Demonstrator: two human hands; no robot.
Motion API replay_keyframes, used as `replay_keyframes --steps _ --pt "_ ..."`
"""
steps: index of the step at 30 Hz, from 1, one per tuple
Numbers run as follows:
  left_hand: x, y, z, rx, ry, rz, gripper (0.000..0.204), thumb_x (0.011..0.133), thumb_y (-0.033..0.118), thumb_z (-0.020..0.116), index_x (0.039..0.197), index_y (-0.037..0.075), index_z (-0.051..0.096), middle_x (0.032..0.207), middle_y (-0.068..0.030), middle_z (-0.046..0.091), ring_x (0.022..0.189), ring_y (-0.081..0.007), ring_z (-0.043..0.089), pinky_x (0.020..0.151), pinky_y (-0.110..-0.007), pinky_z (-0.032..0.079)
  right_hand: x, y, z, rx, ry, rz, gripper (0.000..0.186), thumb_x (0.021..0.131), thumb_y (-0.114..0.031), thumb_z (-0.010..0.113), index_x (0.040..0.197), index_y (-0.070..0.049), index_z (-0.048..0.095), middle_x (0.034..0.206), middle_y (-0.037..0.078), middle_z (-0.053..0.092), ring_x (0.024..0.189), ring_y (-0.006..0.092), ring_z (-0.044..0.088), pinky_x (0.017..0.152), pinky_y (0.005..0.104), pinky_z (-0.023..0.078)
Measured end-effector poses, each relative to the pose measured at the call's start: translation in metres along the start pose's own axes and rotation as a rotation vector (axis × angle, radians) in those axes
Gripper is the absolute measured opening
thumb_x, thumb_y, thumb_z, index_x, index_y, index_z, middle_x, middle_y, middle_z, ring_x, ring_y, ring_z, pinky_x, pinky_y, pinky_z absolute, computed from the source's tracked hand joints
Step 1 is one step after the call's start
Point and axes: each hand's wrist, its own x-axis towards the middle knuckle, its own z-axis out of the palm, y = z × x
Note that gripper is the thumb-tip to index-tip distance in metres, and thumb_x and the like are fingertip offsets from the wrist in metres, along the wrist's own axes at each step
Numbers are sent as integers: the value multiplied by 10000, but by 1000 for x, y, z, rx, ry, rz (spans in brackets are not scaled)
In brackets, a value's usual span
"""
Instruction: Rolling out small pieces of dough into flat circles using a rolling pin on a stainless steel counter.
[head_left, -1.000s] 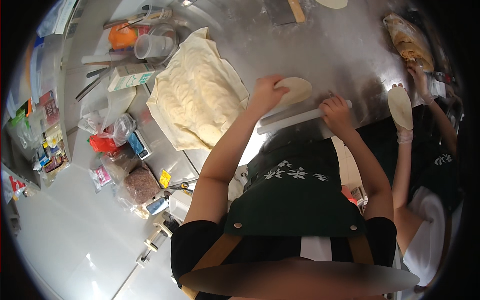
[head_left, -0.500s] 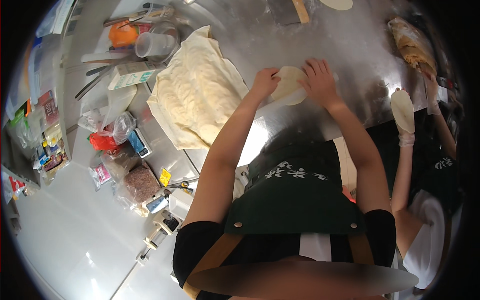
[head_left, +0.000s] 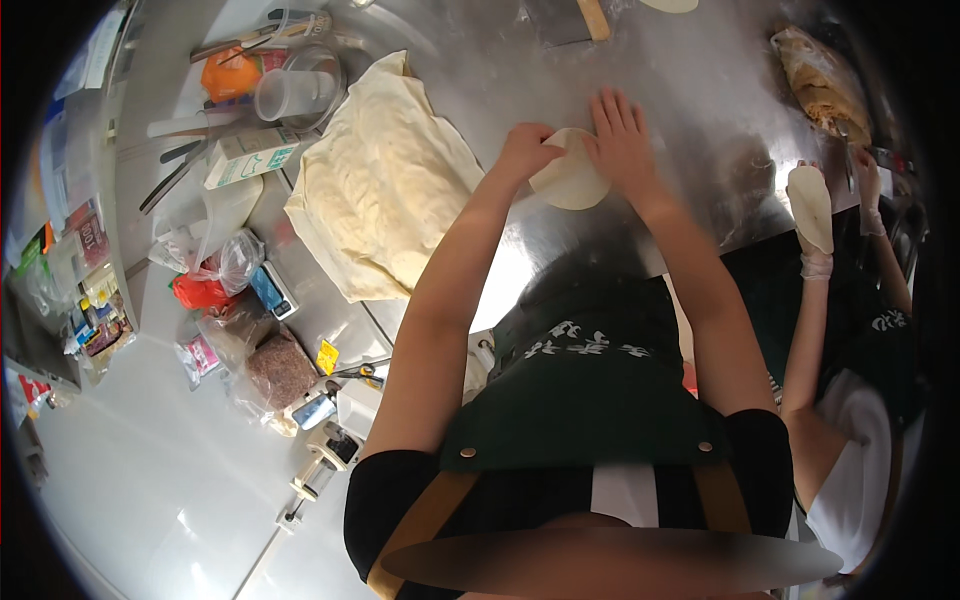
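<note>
A thin, pale dough round point(head_left: 572, 178) lies on the steel worktop in front of me. My left hand point(head_left: 527, 152) is at its upper left edge, fingers curled in and thumb over the rim, pinching it. Flat beside the opposite edge lies my right hand point(head_left: 622, 140), its fingers stretched out away from me and its thumb touching the dough. To the left of my left arm spreads a large cream-coloured sheet point(head_left: 385, 185) with a lumpy surface; whether it is dough or cloth I cannot tell.
At right, a co-worker's gloved hand point(head_left: 815, 262) holds another dough round point(head_left: 810, 208), near a bag of brownish filling point(head_left: 822, 85). Clear plastic tubs point(head_left: 300, 90), a carton point(head_left: 248, 157) and several bagged goods crowd the left. A wooden-handled tool point(head_left: 594, 18) lies at the far edge.
My right hand has slid farther from me and flattened, uncovering more of the dough round. My left hand has shifted slightly. The whole view has moved a little.
</note>
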Motion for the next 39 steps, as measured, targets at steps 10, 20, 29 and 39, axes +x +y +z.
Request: replay_keyframes --steps 10,20,29,39 --pt "-57 63 18 482 157 163 195 722 153 650 849 11 609 842 -160 632 828 -347 599 686 -407 470 -115 31 -48 179 -123 -214 424 634 -171 727 1021 -103 568 1146 75 527 1140 244 466 1038 449 297" --pt "-44 9 4 233 173 79 152 725 94 621 849 9 604 825 -203 618 827 -391 583 724 -456 458 -74 29 -65 312 -125 -229 348 616 -141 730 925 -91 578 945 49 563 950 243 529 978 429 360" --pt "-36 -4 14 -78 168 -5 231 728 84 594 943 5 627 824 -195 632 771 -331 609 698 -388 468 -32 8 -25 149 -23 -103 421 773 -284 612 1100 -31 536 1170 138 512 1124 303 457 1010 477 308" --pt "-14 -15 23 -448 208 -40 254 715 97 615 951 15 663 841 -153 656 765 -233 631 692 -320 475 17 -2 -3 -31 -98 23 526 840 -257 512 1295 -11 413 1386 159 366 1289 313 336 1038 481 272"
